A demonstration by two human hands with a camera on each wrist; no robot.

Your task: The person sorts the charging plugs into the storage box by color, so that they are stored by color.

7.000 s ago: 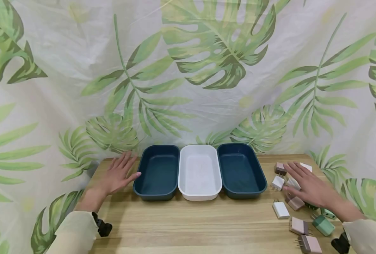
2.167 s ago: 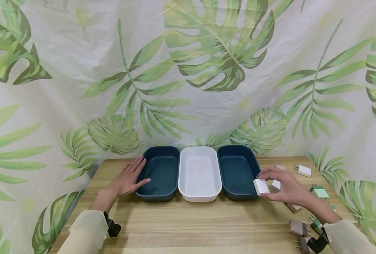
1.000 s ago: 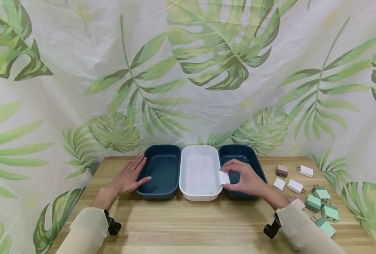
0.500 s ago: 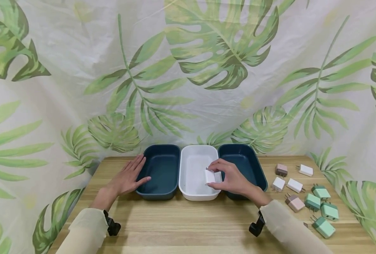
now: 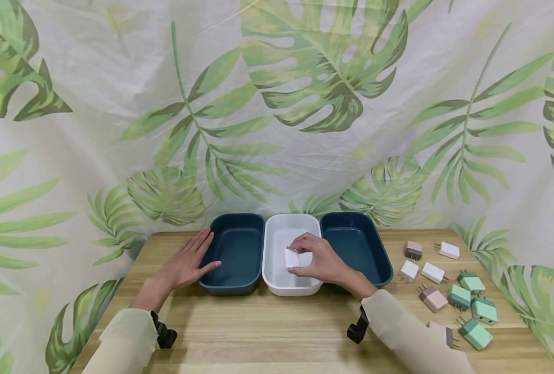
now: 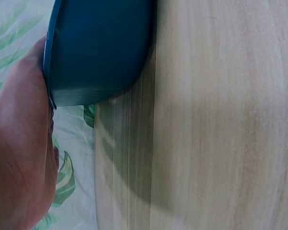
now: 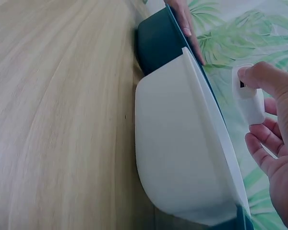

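Over the white tray [image 5: 292,290], my right hand [image 5: 325,265] pinches a white charger [image 5: 292,258] between thumb and fingers. In the right wrist view the same charger [image 7: 249,98] is above the tray's rim, with a small dark port on it. My left hand [image 5: 183,265] lies with straight fingers against the left rim of the left dark blue tray [image 5: 232,290]. The left wrist view shows that hand [image 6: 21,143] touching the tray's edge, its fingers mostly hidden.
A second dark blue tray [image 5: 358,254] stands right of the white one. Several chargers lie on the table's right side: white [image 5: 433,272], pink-brown [image 5: 433,298] and green [image 5: 475,333]. The right sleeve partly covers one. A leaf-patterned cloth [image 5: 277,104] hangs behind the table.
My right hand took up a white charger at the right and carried it left, past the right blue tray, to over the white tray. My left hand moved onto the left tray's rim, then stayed.
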